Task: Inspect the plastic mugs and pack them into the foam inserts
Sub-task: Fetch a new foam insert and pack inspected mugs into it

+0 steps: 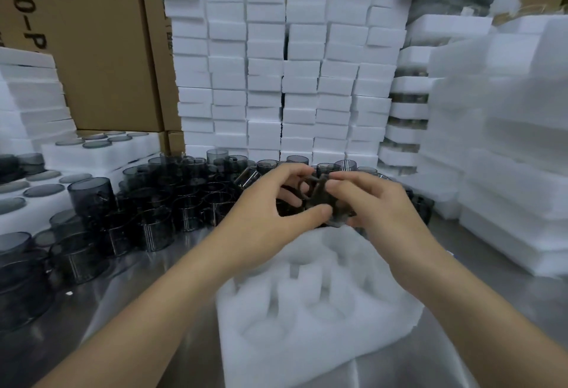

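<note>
Closest in, a white foam insert (261,357) lies on the steel table (101,301) between the person's forearms. Its top is cut into round pockets, and those in view hold nothing. It is blurred, so the number of pockets cannot be told.

Just above its far edge the two hands meet around a mug (319,195). The left hand (264,203) has its fingers curled over the top and its thumb pressed underneath. The right hand (378,203) grips from the other side with bent fingers. The mug is dark, smoky, see-through plastic with a looped handle showing between the fingers. Motion blur hides whether there is one mug or two.

Behind the hands and out to the left, many loose mugs (172,200) of the same grey tint crowd the table, mostly standing mouth up. Their walls are straight and clear enough to show the ones behind. Further left, filled inserts (101,154) sit stacked, with mug rims showing flush in the pockets.

At the back rises a wall of stacked foam blocks (276,74), with more foam stacks (507,141) on the right. Brown cardboard boxes (101,43) stand behind everything
</note>
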`<state>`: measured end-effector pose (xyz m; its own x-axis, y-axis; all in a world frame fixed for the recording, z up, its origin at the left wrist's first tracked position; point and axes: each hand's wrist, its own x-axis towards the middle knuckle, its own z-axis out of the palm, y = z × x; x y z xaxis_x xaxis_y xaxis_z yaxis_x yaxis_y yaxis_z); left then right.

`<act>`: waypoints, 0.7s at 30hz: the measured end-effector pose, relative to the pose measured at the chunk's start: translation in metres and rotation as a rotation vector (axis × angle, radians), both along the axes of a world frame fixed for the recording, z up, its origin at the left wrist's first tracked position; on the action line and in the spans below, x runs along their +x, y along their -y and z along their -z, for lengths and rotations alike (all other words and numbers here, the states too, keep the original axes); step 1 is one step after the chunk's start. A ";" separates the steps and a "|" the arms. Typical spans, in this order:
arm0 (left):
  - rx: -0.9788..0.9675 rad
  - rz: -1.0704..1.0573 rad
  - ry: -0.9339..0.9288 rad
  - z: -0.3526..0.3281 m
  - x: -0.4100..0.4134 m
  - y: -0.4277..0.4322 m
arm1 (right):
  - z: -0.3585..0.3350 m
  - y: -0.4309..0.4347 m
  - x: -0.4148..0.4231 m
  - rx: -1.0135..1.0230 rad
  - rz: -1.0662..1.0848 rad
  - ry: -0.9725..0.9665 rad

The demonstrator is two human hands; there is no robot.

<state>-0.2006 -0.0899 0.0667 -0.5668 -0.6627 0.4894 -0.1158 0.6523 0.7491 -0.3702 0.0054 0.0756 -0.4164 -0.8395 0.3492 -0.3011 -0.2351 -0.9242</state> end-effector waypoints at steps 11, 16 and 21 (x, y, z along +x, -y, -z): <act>-0.117 -0.002 0.295 0.010 -0.002 0.000 | 0.008 -0.002 -0.025 0.158 -0.029 -0.419; -0.132 0.050 0.256 0.010 -0.002 0.003 | 0.007 -0.004 -0.023 0.151 -0.099 -0.399; -0.086 0.211 0.267 0.010 -0.004 0.000 | 0.008 -0.003 -0.021 0.169 -0.177 -0.404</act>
